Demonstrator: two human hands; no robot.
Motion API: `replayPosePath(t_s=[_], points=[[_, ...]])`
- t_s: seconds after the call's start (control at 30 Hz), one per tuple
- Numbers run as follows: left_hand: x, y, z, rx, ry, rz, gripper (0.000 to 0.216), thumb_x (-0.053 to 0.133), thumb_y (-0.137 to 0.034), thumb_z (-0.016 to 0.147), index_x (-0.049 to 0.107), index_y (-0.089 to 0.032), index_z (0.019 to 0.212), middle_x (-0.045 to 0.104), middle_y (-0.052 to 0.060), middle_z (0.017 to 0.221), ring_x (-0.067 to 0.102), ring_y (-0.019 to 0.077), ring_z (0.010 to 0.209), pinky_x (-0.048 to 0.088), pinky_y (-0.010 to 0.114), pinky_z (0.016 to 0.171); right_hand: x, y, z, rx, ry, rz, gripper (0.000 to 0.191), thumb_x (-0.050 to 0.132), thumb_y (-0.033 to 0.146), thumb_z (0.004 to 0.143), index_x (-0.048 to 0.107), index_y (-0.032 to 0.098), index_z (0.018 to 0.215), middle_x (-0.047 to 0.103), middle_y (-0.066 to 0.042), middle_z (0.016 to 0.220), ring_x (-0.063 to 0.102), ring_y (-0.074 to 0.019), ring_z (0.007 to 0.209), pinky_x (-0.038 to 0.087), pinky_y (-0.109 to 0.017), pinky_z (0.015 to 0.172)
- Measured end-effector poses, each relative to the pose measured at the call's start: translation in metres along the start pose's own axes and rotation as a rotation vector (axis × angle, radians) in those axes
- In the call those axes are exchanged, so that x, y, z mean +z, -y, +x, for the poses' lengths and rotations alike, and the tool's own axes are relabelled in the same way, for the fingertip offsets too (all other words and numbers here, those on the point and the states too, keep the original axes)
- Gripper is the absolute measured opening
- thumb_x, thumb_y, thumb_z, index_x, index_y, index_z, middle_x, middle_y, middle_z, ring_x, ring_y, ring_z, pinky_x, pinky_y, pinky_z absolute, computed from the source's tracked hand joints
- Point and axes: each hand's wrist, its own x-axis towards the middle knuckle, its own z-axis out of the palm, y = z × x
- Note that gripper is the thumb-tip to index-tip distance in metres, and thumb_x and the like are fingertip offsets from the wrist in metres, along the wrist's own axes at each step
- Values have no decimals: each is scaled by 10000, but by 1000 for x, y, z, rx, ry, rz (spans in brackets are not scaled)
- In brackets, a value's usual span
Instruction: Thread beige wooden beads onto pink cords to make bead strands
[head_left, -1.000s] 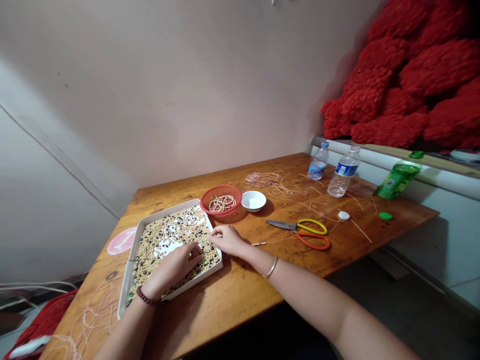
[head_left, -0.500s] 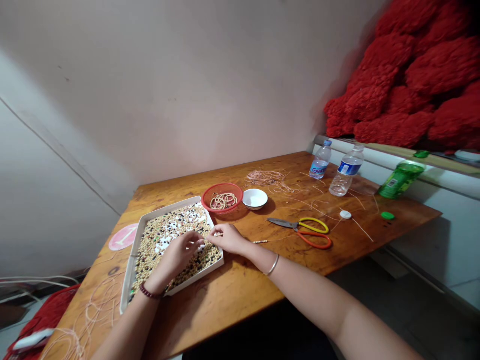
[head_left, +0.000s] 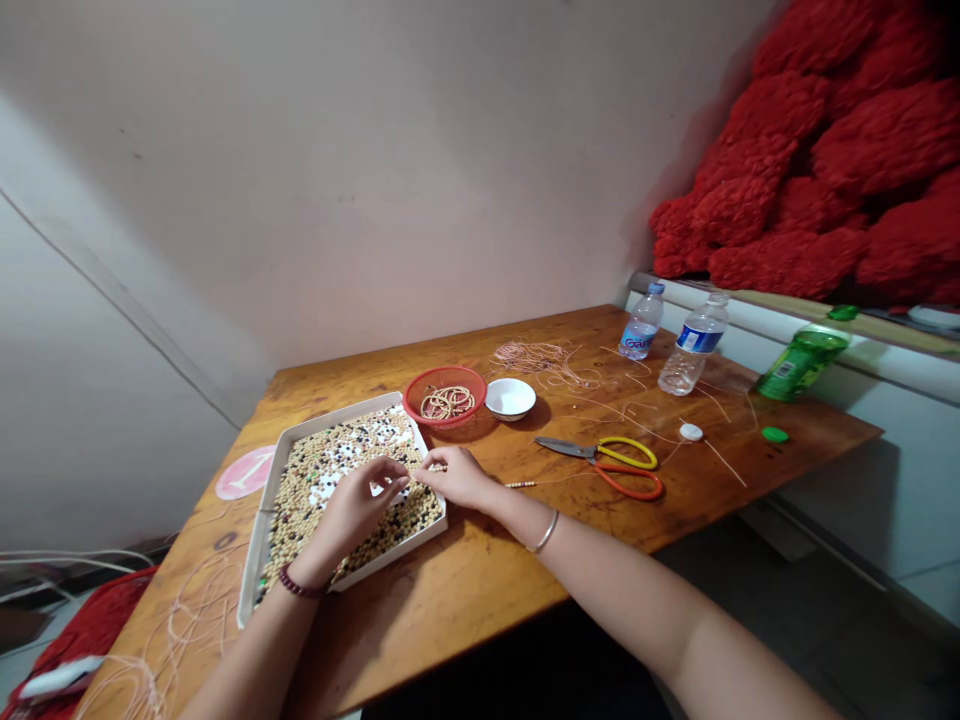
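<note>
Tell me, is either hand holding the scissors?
No, the scissors lie on the table, while the left hand and right hand are both at the bead tray.

Looks forward and down from the person's head, across the table (head_left: pixel 487 590) toward the wall (head_left: pixel 450 200) beyond; takes in left hand (head_left: pixel 358 507) and right hand (head_left: pixel 459 479) at close range.

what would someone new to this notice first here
Probably the heap of bright red bundles at the upper right, the boldest colour in view. Next, perhaps, the shallow tray of small beads on the wooden table, with the left hand and right hand fingertips close together at its right side. Then the scissors, one handle yellow, one orange, right of the hands.
</note>
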Motion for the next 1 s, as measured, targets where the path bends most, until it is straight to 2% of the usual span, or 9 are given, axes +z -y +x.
replayPosePath(t_s=[0.2, 0.47, 0.77, 1.0], points=[[1, 1, 0, 32, -7, -21, 199, 538, -367, 827, 614, -186, 859, 673, 37, 841, 600, 164, 747, 477, 264, 685, 1, -2, 1, -33, 4, 29, 231, 614, 353, 745, 715, 153, 801, 712, -46, 810, 627, -176, 773, 446, -247, 709], [2, 1, -1, 47, -31, 34, 161, 587, -347, 804, 603, -196, 856, 663, 22, 831, 588, 161, 737, 464, 261, 663, 1, 0, 0, -26, 10, 12, 228, 614, 356, 744, 709, 159, 809, 710, -42, 791, 622, -172, 742, 444, -240, 664], [2, -1, -1, 69, -20, -61, 151, 561, -319, 827, 577, -195, 912, 662, 44, 892, 616, 173, 797, 496, 279, 704, 1, -3, 2, -41, -20, -2, 204, 614, 334, 743, 712, 161, 790, 707, -33, 781, 619, -166, 735, 448, -244, 696], [5, 4, 1, 28, 14, -144, 182, 568, -346, 827, 566, -190, 921, 667, 55, 904, 639, 179, 818, 516, 287, 723, 2, -3, 1, -39, -15, -15, 199, 607, 318, 738, 716, 159, 786, 701, -30, 743, 616, -162, 704, 436, -229, 645]])
